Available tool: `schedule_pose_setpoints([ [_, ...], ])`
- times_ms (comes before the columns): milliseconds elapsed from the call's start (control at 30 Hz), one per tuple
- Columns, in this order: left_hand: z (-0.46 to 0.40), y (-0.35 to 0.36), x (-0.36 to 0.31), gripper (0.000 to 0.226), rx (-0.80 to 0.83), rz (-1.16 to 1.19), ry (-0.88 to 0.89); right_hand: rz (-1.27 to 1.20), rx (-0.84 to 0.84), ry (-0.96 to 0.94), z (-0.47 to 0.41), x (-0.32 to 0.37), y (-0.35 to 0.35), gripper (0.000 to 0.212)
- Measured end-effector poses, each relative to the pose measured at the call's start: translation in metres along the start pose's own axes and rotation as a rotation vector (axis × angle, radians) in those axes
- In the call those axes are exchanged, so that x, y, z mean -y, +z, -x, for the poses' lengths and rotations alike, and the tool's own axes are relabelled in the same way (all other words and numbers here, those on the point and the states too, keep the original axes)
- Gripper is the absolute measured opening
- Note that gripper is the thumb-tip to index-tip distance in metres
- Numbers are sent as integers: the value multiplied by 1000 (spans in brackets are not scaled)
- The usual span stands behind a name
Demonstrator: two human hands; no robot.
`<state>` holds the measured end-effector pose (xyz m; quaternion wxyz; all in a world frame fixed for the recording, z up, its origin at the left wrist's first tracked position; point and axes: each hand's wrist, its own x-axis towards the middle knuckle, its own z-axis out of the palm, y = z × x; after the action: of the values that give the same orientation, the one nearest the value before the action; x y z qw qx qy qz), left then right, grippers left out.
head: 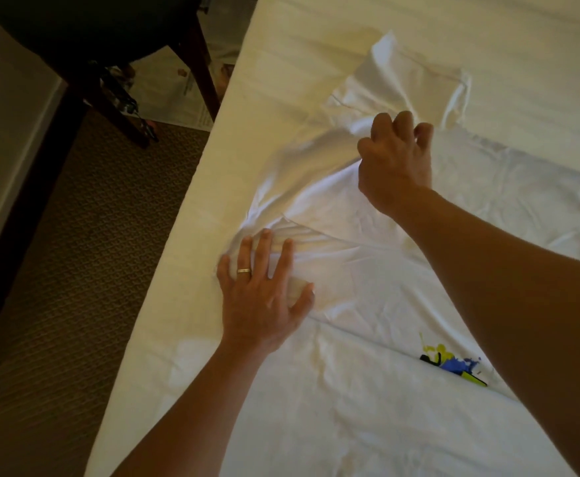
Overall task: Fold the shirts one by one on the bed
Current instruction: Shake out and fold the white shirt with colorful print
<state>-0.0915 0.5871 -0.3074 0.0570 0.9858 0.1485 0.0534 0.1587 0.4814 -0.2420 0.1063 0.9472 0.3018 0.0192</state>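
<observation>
A white T-shirt (350, 277) lies spread on the white bed (281, 63), with a yellow, blue and black print (453, 364) showing near my right forearm. My left hand (264, 290), wearing a ring, presses flat with spread fingers on the shirt near the bed's left edge. My right hand (397, 160) reaches farther up the bed, its fingers curled and pinching a fold of the shirt's fabric near a sleeve (402, 80). The sleeve lies crumpled beyond that hand.
The bed's left edge runs diagonally; beside it is patterned brown carpet (92, 253). A dark wooden chair (109, 46) stands at the top left with newspaper (178, 87) on the floor beneath it. A pale wall (2, 132) is at the far left.
</observation>
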Motion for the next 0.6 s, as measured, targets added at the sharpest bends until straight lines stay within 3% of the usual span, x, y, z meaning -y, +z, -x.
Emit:
schedule_pose_setpoints([
  [133,-9,-11,-1,61,59,41,-80,-97,-188,50,39,-13,-6,16],
  [300,-19,-23,2,54,15,263,-142,-191,-364,98,139,-20,9,4],
  [400,-21,-22,12,55,-7,285,-99,-230,-318,120,194,-17,28,14],
  [600,-20,-26,43,40,-78,83,168,-401,-231,146,247,-6,46,27],
])
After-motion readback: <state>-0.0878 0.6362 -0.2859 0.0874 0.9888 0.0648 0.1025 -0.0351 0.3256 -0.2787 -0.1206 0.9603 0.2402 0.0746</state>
